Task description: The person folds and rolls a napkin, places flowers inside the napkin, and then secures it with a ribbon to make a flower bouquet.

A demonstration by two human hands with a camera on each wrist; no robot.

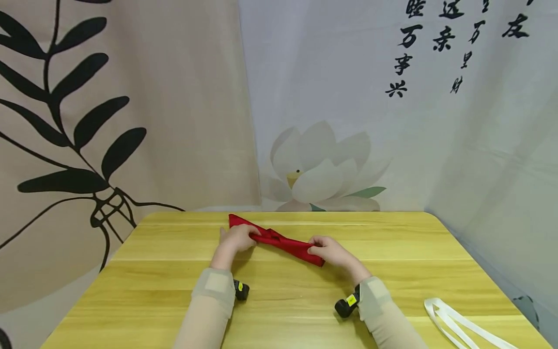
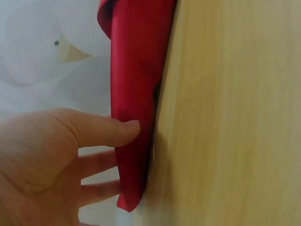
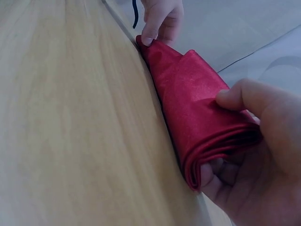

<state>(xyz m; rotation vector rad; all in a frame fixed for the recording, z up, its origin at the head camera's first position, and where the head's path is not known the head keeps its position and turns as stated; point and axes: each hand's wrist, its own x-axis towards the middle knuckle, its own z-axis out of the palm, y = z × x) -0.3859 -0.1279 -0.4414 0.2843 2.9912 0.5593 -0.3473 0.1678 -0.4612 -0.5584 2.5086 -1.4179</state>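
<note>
A red satin cloth (image 1: 287,245), rolled into a long flat bundle, lies slantwise over the table between my hands. My left hand (image 1: 239,237) pinches it towards the left end, the thumb (image 2: 127,132) on the near face and the other fingers behind. At the opposite end my right hand (image 1: 333,252) grips the cloth, thumb on top and fingertips tucked beneath. Several stacked layers show at that end of the cloth (image 3: 202,117) in the right wrist view. A loose fold stands up near the middle of the bundle.
The wooden table (image 1: 279,305) has its far edge just behind the cloth. A white ribbon-like strip (image 1: 462,320) lies at the front right. Behind the table hangs a printed curtain (image 1: 196,121). Black cameras (image 1: 346,306) are strapped at both wrists.
</note>
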